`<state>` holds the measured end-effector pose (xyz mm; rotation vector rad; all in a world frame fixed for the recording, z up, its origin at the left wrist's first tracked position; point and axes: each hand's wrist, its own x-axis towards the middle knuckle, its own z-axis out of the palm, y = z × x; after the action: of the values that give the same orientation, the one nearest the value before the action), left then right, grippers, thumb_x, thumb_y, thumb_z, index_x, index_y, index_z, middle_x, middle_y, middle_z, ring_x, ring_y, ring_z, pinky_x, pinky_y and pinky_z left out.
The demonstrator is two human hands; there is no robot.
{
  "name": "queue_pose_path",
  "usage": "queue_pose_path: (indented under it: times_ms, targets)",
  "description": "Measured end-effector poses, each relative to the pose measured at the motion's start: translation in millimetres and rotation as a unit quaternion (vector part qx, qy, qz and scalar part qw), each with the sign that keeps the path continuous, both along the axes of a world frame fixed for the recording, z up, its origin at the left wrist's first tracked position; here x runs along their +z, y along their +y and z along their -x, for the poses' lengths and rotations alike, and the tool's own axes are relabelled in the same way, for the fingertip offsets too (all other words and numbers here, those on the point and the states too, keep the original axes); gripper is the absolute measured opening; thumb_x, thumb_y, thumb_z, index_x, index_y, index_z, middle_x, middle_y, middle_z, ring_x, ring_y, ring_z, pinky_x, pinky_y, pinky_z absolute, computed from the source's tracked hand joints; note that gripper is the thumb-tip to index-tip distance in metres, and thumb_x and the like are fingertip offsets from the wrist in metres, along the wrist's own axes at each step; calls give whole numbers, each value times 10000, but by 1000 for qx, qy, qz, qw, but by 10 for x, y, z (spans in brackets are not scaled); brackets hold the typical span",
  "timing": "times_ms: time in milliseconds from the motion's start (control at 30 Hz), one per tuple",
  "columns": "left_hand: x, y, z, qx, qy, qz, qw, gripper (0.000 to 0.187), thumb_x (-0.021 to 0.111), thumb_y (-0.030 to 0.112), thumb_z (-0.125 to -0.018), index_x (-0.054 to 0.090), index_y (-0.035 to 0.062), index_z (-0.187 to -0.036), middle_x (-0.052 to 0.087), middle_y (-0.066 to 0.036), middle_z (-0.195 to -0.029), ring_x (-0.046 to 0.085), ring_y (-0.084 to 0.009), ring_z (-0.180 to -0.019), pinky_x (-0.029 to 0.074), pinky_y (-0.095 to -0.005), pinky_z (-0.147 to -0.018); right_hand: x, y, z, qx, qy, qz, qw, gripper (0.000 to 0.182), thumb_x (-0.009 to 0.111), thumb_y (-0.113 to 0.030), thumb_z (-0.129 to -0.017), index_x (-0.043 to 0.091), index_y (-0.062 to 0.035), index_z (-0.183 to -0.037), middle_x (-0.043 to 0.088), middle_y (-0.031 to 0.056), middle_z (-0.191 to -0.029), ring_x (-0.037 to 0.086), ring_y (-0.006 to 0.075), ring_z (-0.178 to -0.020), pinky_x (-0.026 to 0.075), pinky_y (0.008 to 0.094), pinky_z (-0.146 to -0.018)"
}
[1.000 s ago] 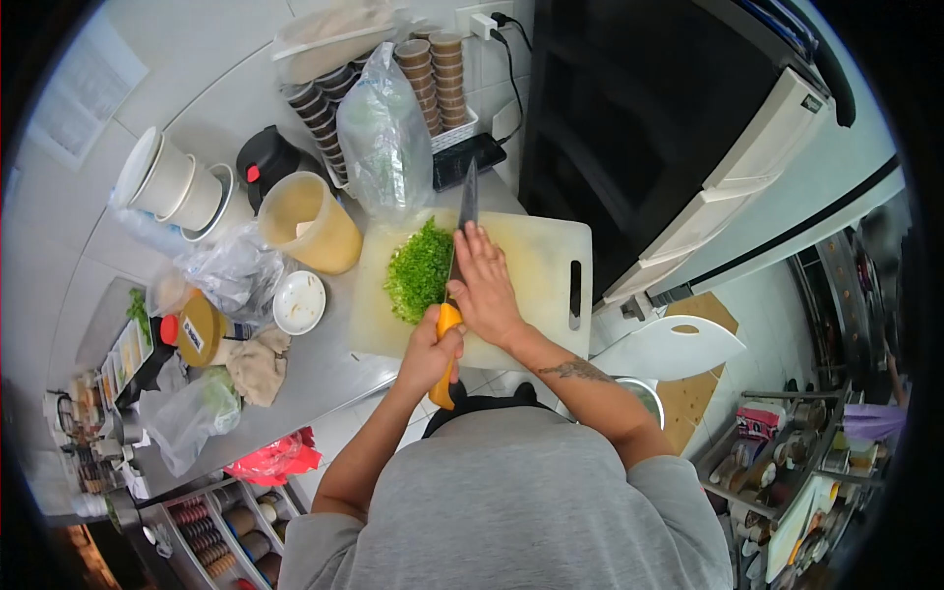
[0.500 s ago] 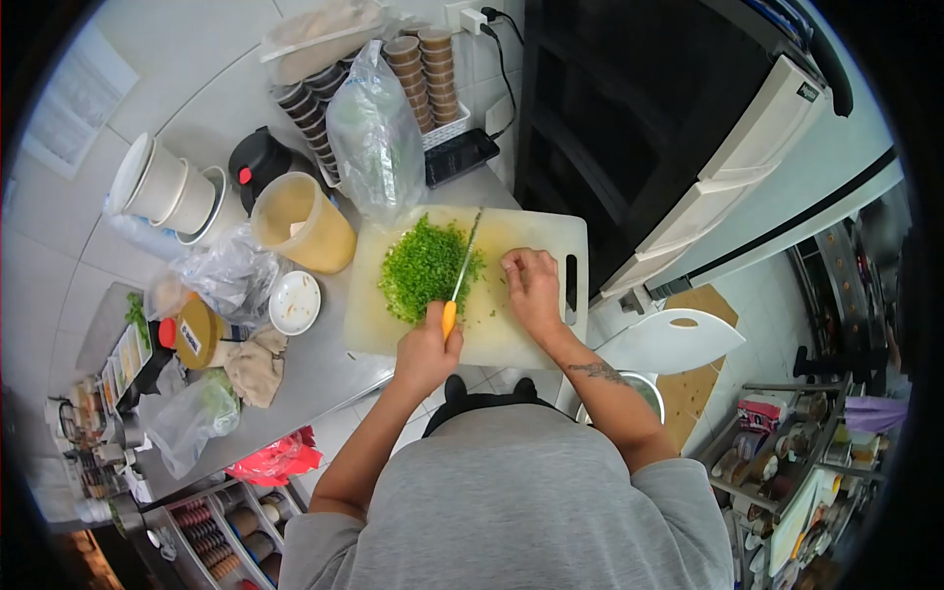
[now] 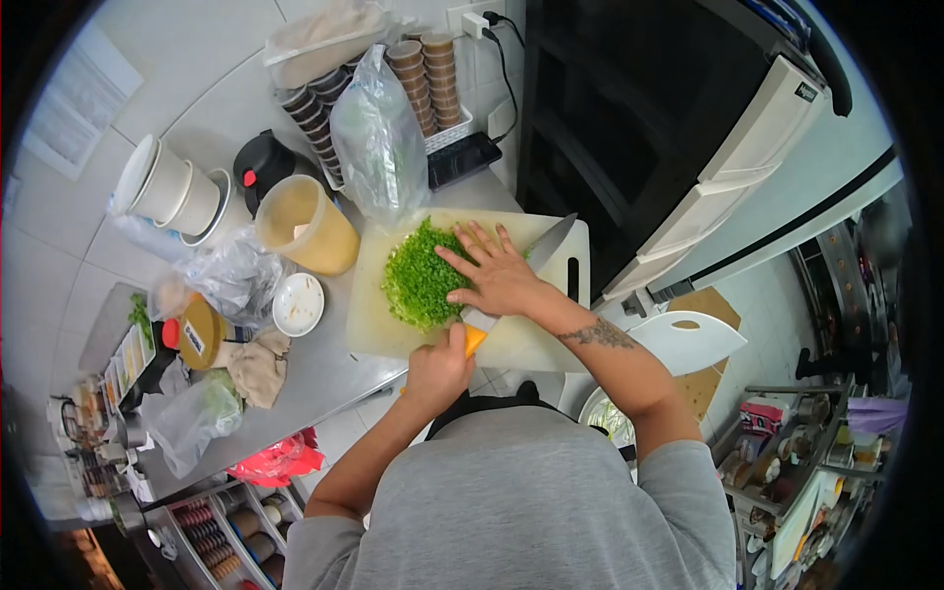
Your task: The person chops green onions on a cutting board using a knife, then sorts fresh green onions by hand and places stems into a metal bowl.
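Observation:
My left hand is closed around the orange-yellow handle of a kitchen knife. The blade points away to the upper right over the white cutting board, its middle hidden under my right hand. That hand is open, fingers spread, lying at the right edge of a heap of finely chopped green herbs, perhaps scallions. Fingertips touch the heap.
Behind the board stand a clear plastic bag, a tub of yellowish liquid and a phone. A small white dish and a cloth lie left. A dark-fronted appliance stands right.
My right hand has moved left onto the edge of the green heap, its fingers spreading. The knife has swung from pointing across the heap to leaning toward the board's right corner.

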<state>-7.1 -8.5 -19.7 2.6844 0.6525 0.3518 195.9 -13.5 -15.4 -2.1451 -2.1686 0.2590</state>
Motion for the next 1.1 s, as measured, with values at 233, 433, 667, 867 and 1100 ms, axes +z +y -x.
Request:
queue_pose_path:
  times_ms: [233,433,667,867,1100]
  targets:
    - [-35,-110,168,0,10,15,1000,395,713,178,-780,457,36,-1045,626,-153,-839,634,-352,-600,510,-423,-536,-87,381,-117,43,37,-146,988,666,482,-473,-963,252,-206,-1528,202,176,-1579,172,367,-1462,169,581,-1153]
    - [-111,-96,204,35,10,24,999,396,715,182,-779,456,35,-1040,628,-150,-840,632,-354,-596,510,-428,-535,80,43,-467,-116,43,-145,982,746,481,-505,-944,304,-29,-1490,224,261,-1548,228,412,-1434,192,588,-1132]
    - [-150,-121,151,39,-4,32,999,388,701,192,-793,457,30,-1048,625,-164,-836,633,-362,-599,509,-447,-537,-92,-147,294,-193,-30,57,979,894,298,-675,-935,194,-12,-1526,148,279,-1569,59,387,-1481,35,568,-1158]
    - [-76,-66,96,24,-23,92,995,357,658,187,-831,466,20,-1080,638,-197,-839,637,-387,-623,515,-472,-564,68,128,507,-102,156,-69,980,660,400,-461,-993,275,-65,-1506,171,226,-1578,115,365,-1476,107,512,-1177]
    - [-63,-146,-5,-51,-8,321,946,348,620,255,-909,470,35,-1133,631,-247,-805,613,-468,-675,484,-480,-591,368,200,51,-135,592,-181,774,194,580,-125,-958,653,8,-1079,677,51,-1011,632,163,-920,494,287,-870]
